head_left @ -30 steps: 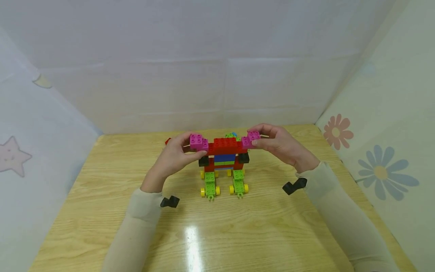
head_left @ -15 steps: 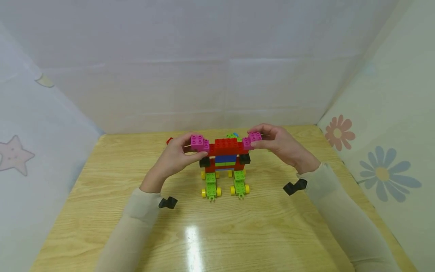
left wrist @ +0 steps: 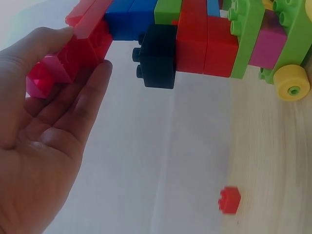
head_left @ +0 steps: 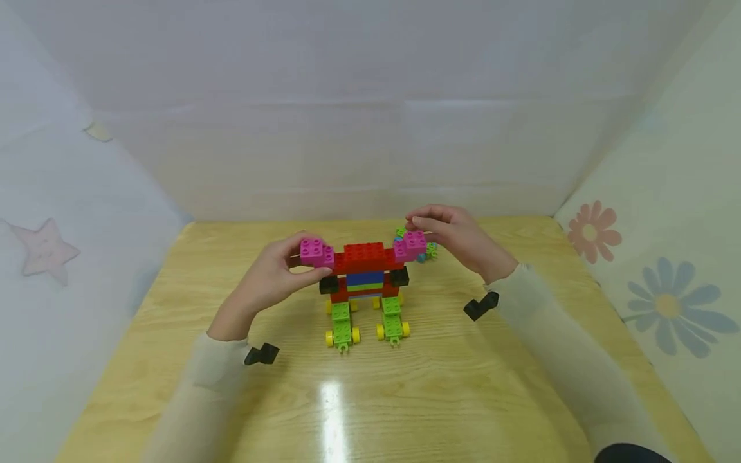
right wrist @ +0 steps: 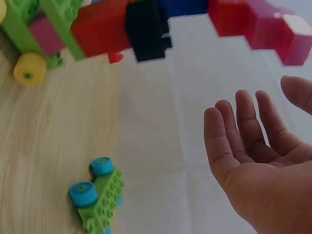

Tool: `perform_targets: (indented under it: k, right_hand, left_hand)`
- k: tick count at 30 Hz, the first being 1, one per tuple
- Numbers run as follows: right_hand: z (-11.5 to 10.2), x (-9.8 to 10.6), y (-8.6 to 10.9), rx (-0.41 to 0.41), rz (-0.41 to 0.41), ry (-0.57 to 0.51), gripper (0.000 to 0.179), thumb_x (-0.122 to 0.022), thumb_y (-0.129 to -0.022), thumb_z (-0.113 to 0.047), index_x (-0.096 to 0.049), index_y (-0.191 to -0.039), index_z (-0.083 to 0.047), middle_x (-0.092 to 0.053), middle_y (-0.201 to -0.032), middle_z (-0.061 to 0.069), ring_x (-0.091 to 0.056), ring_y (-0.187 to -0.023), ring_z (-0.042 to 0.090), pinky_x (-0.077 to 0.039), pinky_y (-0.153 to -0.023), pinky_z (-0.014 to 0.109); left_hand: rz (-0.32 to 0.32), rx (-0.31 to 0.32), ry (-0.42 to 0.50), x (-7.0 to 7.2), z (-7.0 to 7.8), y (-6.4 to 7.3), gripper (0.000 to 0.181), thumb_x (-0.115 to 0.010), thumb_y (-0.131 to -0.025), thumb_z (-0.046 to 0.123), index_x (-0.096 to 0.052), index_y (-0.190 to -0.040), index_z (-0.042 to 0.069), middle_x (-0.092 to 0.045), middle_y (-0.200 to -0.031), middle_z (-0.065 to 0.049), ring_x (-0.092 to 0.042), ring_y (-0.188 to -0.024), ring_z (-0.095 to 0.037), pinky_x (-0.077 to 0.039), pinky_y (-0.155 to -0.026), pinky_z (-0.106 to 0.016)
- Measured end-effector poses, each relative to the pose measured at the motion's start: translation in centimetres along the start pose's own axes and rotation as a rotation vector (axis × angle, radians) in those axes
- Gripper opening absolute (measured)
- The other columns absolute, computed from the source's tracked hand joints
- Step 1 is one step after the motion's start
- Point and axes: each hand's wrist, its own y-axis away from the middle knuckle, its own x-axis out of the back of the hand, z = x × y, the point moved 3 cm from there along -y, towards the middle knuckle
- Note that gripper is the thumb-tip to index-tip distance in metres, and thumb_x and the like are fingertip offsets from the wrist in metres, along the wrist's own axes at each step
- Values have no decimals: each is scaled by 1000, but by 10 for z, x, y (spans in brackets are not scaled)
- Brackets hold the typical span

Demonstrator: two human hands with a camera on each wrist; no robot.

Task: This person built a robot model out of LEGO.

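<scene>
A toy-brick figure [head_left: 363,257] stands upright on two lime wheeled bases [head_left: 341,331] with yellow wheels. Its red top carries stepped pink bricks at both ends, and black bricks [left wrist: 158,58] jut out below. My left hand [head_left: 269,276] grips the left end, thumb on the near side and fingers behind, around the red and pink bricks [left wrist: 63,63]. Beyond the pink bricks [head_left: 411,245] at the right end is my right hand [head_left: 454,235], its fingers loosely bent. In the right wrist view a gap separates that hand from the bricks, and nothing is in it.
A lime toy car base [right wrist: 100,200] with blue wheels lies behind the figure on the right. One small red brick [left wrist: 230,200] lies on the wooden table [head_left: 463,386] behind my left hand. Pale walls [head_left: 370,154] close off the back and sides.
My right hand has let go of the pink bricks at the right end and drawn back from them. The figure has shifted left, with my left hand still gripping it.
</scene>
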Motion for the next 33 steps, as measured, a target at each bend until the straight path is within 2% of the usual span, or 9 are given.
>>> perform_targets:
  k: [4, 7, 12, 19, 23, 28, 33]
  right_hand:
    - [7, -16, -25, -10, -39, 35, 39, -66, -114, -36, -70, -145, -13, -72, -147, 10, -66, -140, 29, -46, -130, 55]
    - [14, -31, -46, -21, -70, 31, 40, -68, -113, -33, -69, -147, -12, -69, -151, 14, -62, -145, 39, -44, -130, 61]
    - [25, -61, -80, -28, -100, 38, 43, -72, -111, -27, -67, -150, -10, -64, -159, 19, -58, -148, 48, -43, -130, 66]
    - [37, -110, -124, -41, -85, 119, 46, -79, -106, -26, -69, -148, -9, -71, -146, 14, -67, -136, 33, -51, -125, 56]
    - [46, -134, -143, -37, -61, 149, 52, -78, -107, -24, -64, -153, -5, -68, -148, 15, -65, -137, 32, -54, -122, 52]
    - [64, -155, -166, -75, 16, 168, 56, -81, -104, -24, -63, -153, -4, -68, -145, 13, -64, -134, 31, -57, -118, 47]
    - [81, -171, -181, -130, 77, 186, 55, -87, -100, -26, -67, -147, -7, -71, -140, 10, -68, -128, 29, -60, -114, 45]
  left_hand:
    - [25, 3, -19, 15, -5, 20, 40, -87, -101, 20, -70, -136, 16, -76, -128, -4, -75, -113, -21, -62, -98, -19]
    - [48, 0, -25, 26, -7, 36, 39, -86, -101, 17, -71, -137, 15, -76, -125, -2, -74, -108, -17, -63, -93, -20]
    - [88, -18, -31, 47, -10, 60, 40, -84, -100, 8, -70, -137, 10, -77, -121, 9, -74, -101, -10, -64, -87, -19]
    - [116, -55, -35, 77, -18, 84, 40, -82, -97, -5, -69, -134, 2, -78, -120, 17, -74, -100, -6, -63, -84, -16]
    - [109, -49, -28, 90, -23, 90, 42, -81, -97, -8, -69, -136, 2, -80, -120, 16, -75, -97, -6, -64, -81, -17]
    - [92, -46, 15, 102, -29, 98, 43, -78, -96, -13, -68, -136, -2, -81, -123, 10, -76, -95, -9, -65, -81, -19]
    - [102, -10, 33, 112, -35, 109, 43, -77, -96, -14, -68, -136, -3, -82, -122, 7, -77, -94, -11, -66, -82, -20]
